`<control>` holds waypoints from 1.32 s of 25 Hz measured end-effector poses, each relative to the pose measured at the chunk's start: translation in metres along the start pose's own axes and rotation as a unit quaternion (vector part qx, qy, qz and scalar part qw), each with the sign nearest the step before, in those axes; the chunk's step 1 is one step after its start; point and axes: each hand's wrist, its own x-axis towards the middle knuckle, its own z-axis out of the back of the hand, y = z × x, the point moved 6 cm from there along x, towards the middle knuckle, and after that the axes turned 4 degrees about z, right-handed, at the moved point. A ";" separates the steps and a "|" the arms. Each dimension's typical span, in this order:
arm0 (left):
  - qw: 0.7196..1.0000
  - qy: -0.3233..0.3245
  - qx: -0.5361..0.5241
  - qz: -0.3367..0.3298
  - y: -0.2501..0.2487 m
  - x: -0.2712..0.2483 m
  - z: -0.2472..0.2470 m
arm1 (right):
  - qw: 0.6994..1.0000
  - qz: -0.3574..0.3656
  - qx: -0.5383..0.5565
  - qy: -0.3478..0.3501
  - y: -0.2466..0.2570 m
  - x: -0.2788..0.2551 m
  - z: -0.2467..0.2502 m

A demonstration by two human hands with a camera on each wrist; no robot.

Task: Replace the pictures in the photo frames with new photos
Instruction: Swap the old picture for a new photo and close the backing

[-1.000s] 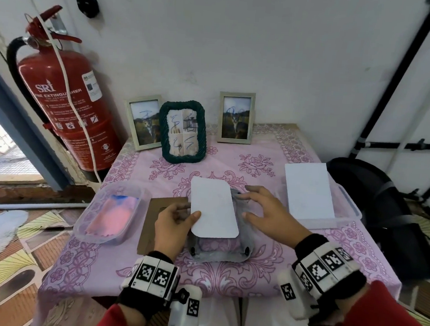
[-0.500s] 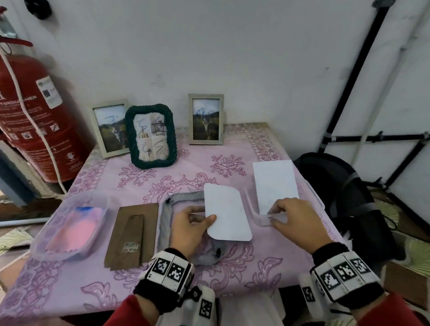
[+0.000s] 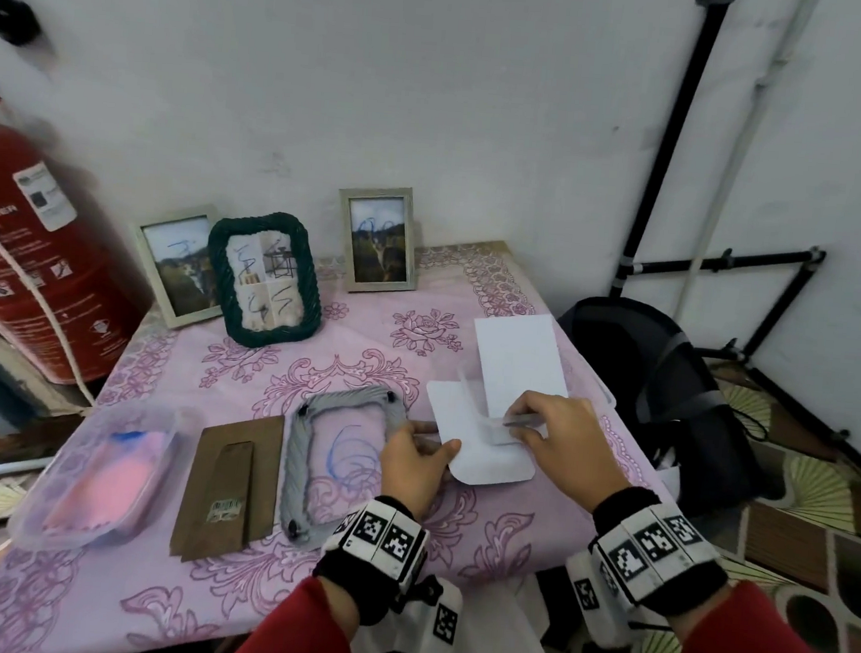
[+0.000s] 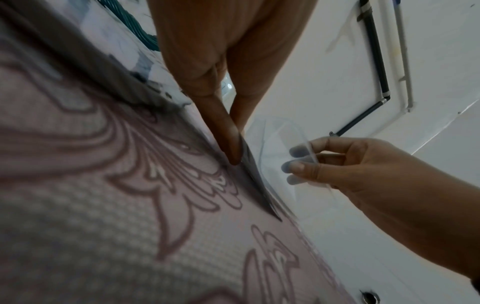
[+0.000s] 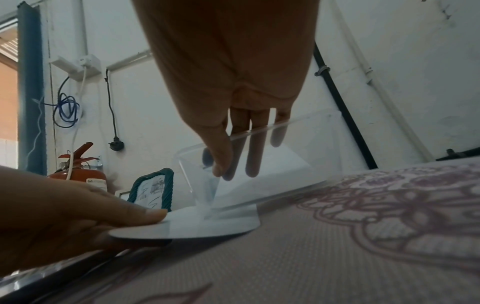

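A white round-cornered photo card [image 3: 485,454] lies blank side up just over the pink tablecloth. My left hand [image 3: 434,445] pinches its left edge between thumb and fingers [image 4: 228,148]. My right hand [image 3: 518,426] pinches the near edge of a clear plastic container [image 3: 469,396] and tilts it up; a white sheet [image 3: 515,364] rests on it. The card's far end reaches under that raised edge [image 5: 207,205]. A grey woven frame [image 3: 300,450] lies flat and empty left of my left hand. Its brown backing board [image 3: 230,485] lies beside it.
Three standing frames line the wall: a pale one [image 3: 181,265], a green woven one [image 3: 264,279] and another pale one [image 3: 378,239]. A clear tub with pink contents [image 3: 92,475] sits front left. A red fire extinguisher [image 3: 17,252] stands left, a black bag [image 3: 660,385] right.
My left hand has carried the white card to the right, off the grey frame. My right hand has taken hold of the clear container's edge and lifted it. The view has swung right.
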 end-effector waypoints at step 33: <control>0.952 0.017 0.240 -0.191 -0.083 0.026 -0.023 | 0.980 -0.178 0.008 -0.085 -0.038 0.043 0.031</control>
